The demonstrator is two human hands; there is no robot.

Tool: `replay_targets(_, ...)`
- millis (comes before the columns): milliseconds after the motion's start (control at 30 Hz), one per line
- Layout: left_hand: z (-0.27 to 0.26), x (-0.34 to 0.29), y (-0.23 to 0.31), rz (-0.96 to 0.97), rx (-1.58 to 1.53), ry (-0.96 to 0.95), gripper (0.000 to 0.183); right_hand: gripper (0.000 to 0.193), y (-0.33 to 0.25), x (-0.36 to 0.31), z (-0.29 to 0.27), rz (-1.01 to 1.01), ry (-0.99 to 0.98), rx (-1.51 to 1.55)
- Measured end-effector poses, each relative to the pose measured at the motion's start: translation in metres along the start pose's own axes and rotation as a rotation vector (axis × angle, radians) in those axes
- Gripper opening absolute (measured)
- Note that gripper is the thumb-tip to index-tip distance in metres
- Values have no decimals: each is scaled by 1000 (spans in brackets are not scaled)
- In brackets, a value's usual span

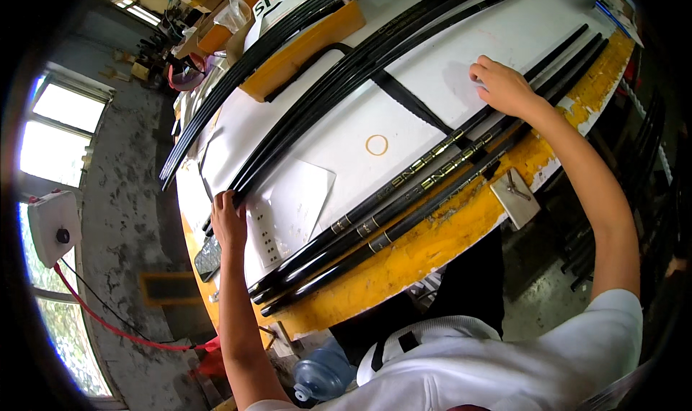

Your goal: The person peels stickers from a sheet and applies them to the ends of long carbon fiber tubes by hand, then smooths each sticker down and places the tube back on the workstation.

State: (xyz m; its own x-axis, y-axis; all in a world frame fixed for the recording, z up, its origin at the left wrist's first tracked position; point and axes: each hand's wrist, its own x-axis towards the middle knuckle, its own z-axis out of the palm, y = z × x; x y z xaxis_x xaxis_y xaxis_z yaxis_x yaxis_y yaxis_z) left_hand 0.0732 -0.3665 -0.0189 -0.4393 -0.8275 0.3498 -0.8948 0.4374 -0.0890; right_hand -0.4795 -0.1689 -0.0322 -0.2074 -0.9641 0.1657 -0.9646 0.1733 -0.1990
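My left hand (pixel 229 224) is closed around the lower-left ends of a bundle of long black rods (pixel 328 87), which look like fishing rod sections. The bundle runs up and to the right across the white tabletop (pixel 425 148). My right hand (pixel 502 88) hovers over or rests on the table's right part, fingers curled together; a small pale spot shows at the fingertips, too small to name. Below its wrist lie three glossy black rods (pixel 404 178) with gold lettering, along the near edge. A tan rubber band (pixel 376 145) and a black strap (pixel 409 100) lie between the two groups.
Another black rod bundle (pixel 216 112) lies farther back beside a yellow-brown wooden block (pixel 303 51). A white sheet (pixel 299 195) and a phone (pixel 207 258) are near my left hand. A pale block (pixel 515 198) sits at the worn yellow edge. A blue water jug (pixel 323 373) stands below.
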Motion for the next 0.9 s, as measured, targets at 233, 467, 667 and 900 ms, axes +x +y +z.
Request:
replay_targets(233,-5,4,-7,-153,-23,62,33,12,-31,-23,-18,-56,275,2)
replay_targets(467,-56,-24,46,40,-251,-34,17,17,-64,-66,-29,-229,103,73)
replay_targets(667,-100,-97,68,62,-355,-236,18,26,-73,-70,-32,-262,15,42)
replay_targets(900,-89,-139,52,-67,-441,-336,22,28,-103,-48,-17,-378,-105,82)
